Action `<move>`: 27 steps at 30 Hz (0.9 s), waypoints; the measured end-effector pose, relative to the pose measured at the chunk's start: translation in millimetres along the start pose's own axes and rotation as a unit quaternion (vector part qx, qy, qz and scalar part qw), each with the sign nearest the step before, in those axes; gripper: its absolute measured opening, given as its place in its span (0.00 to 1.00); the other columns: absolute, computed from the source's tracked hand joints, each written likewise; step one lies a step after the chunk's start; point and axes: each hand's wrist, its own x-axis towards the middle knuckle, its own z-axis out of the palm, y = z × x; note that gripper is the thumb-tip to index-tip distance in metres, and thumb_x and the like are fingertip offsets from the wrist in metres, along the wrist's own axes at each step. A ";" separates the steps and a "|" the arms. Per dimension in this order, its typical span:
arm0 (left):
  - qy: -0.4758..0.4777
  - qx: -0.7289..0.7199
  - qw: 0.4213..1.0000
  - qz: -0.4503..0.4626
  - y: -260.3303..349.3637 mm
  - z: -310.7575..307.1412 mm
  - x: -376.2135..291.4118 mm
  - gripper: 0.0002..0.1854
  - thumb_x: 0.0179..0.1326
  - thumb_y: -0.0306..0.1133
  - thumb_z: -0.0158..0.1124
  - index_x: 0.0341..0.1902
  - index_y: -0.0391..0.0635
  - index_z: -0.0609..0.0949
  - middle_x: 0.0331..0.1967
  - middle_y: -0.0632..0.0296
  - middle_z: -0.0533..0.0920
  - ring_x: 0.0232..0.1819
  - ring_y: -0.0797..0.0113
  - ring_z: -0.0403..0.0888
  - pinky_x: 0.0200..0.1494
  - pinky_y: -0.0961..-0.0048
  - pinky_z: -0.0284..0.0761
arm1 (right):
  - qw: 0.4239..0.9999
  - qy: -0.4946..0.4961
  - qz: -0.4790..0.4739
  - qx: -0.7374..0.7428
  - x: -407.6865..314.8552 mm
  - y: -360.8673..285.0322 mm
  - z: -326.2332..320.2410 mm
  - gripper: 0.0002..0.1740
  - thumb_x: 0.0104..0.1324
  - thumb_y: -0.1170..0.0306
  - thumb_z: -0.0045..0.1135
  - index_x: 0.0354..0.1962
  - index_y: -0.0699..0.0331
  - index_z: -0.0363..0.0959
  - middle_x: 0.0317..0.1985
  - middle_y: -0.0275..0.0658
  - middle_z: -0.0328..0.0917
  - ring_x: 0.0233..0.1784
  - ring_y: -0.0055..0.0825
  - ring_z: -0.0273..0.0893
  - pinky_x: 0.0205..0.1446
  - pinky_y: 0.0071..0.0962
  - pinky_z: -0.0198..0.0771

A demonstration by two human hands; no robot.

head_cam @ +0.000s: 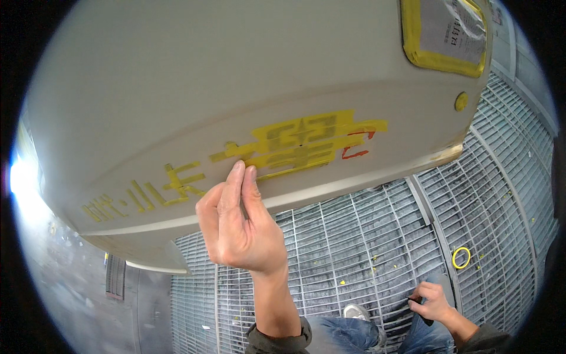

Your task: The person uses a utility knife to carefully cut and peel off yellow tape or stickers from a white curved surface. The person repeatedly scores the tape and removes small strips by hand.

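A large grey vehicle body panel (pixel 212 66) fills the upper view. Yellow masking tape (pixel 305 128) lies over dark characters on it, with red markings (pixel 356 152) beside its right end. My left hand (pixel 247 221) is raised to the panel, thumb and fingertips pinched together at the tape's lower left edge. Further left, thin yellow tape strips (pixel 177 181) form more characters. My right hand (pixel 431 301) is low at the right, near my knee, closed around a small dark object (pixel 425 319) whose kind I cannot tell.
A paper-covered opening (pixel 451 33) framed in yellow tape and a round yellow patch (pixel 461 101) are at the panel's right. Below is metal floor grating (pixel 331 248) with yellow scraps and a yellow ring (pixel 461 257). A bright light glares at the far left.
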 end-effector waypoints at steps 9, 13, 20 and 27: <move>-0.015 -0.010 1.000 0.003 1.1 5.0 1.8 0.05 0.58 0.18 0.68 0.38 0.36 0.85 0.34 0.61 0.80 0.32 0.74 0.78 0.30 0.78 0.79 | 1.000 -0.004 -0.004 -0.006 -7.4 11.6 8.2 0.07 0.47 0.73 0.67 0.22 0.65 0.76 0.22 0.39 0.76 0.25 0.34 0.77 0.29 0.30 0.73; -0.045 0.028 0.998 0.041 2.1 5.4 9.0 0.05 0.59 0.15 0.65 0.37 0.34 0.80 0.32 0.60 0.76 0.28 0.73 0.74 0.26 0.77 0.74 | 1.000 -0.009 0.002 -0.006 -8.8 14.3 9.7 0.08 0.47 0.73 0.68 0.22 0.65 0.76 0.22 0.39 0.75 0.25 0.34 0.77 0.29 0.30 0.73; -0.111 -0.018 0.994 -0.006 0.8 -2.7 6.1 0.07 0.57 0.18 0.68 0.37 0.36 0.78 0.32 0.62 0.74 0.27 0.77 0.68 0.26 0.82 0.68 | 1.000 -0.009 0.015 -0.004 -11.2 17.3 12.4 0.08 0.47 0.73 0.67 0.22 0.65 0.76 0.22 0.39 0.75 0.24 0.34 0.77 0.28 0.30 0.73; -0.089 -0.090 0.985 -0.113 4.5 -10.3 -2.3 0.12 0.53 0.20 0.74 0.41 0.37 0.81 0.29 0.65 0.74 0.24 0.81 0.64 0.22 0.83 0.59 | 1.000 -0.002 0.013 -0.009 -13.3 20.4 15.9 0.08 0.47 0.72 0.68 0.21 0.65 0.75 0.21 0.39 0.75 0.24 0.34 0.77 0.28 0.30 0.73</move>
